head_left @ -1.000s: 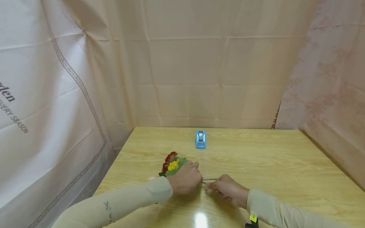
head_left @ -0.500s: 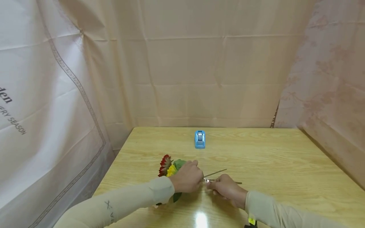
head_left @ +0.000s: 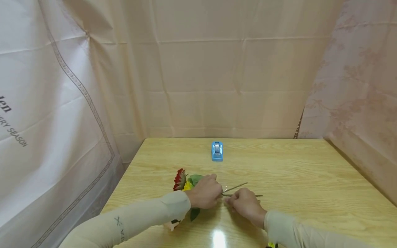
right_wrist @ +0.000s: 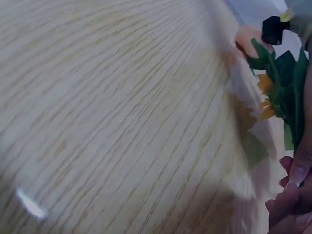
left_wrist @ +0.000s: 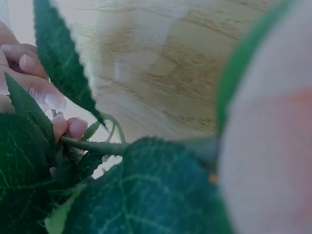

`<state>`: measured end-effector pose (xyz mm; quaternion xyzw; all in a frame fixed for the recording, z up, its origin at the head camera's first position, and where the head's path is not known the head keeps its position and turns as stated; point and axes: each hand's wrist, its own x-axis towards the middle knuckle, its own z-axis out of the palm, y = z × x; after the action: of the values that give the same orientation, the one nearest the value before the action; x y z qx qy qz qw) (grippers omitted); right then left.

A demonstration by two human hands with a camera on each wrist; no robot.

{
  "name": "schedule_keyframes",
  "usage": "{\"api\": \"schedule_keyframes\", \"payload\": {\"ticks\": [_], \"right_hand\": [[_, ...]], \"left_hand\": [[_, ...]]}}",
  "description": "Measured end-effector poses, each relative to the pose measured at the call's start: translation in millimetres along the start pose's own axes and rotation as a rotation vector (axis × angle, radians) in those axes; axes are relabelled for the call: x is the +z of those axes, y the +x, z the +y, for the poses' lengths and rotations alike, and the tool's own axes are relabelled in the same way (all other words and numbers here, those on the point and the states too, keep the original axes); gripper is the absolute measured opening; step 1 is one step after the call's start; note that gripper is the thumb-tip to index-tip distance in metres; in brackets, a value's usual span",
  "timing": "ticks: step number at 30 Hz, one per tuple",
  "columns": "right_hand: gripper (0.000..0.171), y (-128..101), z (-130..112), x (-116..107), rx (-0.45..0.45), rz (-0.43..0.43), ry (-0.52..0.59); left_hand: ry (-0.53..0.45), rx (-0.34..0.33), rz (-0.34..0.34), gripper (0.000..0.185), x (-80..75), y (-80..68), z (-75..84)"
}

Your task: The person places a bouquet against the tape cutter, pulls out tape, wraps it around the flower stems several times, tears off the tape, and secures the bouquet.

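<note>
Several artificial flowers (head_left: 183, 181) lie low over the counter (head_left: 294, 175), their stems (head_left: 240, 191) fanning rightward. Left hand (head_left: 203, 195) curls around the bunch below the leaves; right hand (head_left: 245, 204) pinches the stems. Advise keeping stems parallel and the grip firm, so none slips

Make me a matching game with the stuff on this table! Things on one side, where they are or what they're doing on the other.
Things:
1. tape dispenser
2. red flower
3. left hand
4. stems

Places or states:
A. pokes out left of the hands
B. stands alone at the table's far edge
C. stick out to the right between the hands
D. grips the bunch

Pairs: 1-B, 2-A, 3-D, 4-C
</note>
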<state>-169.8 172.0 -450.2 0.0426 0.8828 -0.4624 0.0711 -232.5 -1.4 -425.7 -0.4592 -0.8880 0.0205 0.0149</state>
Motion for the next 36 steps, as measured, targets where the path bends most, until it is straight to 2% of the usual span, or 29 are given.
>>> {"api": "schedule_keyframes", "payload": {"ticks": [6, 10, 17, 20, 22, 24, 27, 32, 36], "right_hand": [[0.037, 0.0, 4.1, 1.5, -0.050, 0.052, -0.095], [0.033, 1.5, 4.3, 1.1, -0.078, 0.105, -0.158], [0.037, 6.9, 3.4, -3.6, -0.058, 0.195, -0.168], [0.031, 8.1, 5.1, -3.5, -0.068, 0.213, -0.163], [0.032, 8.4, 7.2, -3.5, -0.088, 0.215, -0.138], [0.040, 8.7, 9.9, -4.0, -0.113, 0.219, -0.115], [0.045, 8.9, 13.6, -6.1, -0.177, 0.243, -0.127], [0.051, 13.2, 15.0, -10.3, -0.289, 0.280, -0.223], [0.042, 17.8, 12.6, -9.8, -0.372, 0.292, -0.423]], "left_hand": [[0.005, 0.009, 0.019, 0.040, -1.1, -0.4, 2.5], [0.010, 0.009, 0.019, 0.036, -3.1, -0.5, 3.0], [0.102, 0.048, 0.059, 0.020, -9.6, 6.9, 4.4], [0.110, 0.047, 0.054, 0.014, -11.7, 8.2, 5.0], [0.110, 0.044, 0.051, 0.013, -13.0, 8.9, 5.4], [0.104, 0.043, 0.054, 0.011, -14.8, 9.9, 5.9], [0.069, 0.038, 0.056, 0.008, -19.0, 11.6, 6.5], [0.062, 0.031, 0.035, 0.009, -23.3, 13.8, 4.3], [0.109, 0.037, 0.016, 0.009, -19.8, 11.4, 2.3]]}}
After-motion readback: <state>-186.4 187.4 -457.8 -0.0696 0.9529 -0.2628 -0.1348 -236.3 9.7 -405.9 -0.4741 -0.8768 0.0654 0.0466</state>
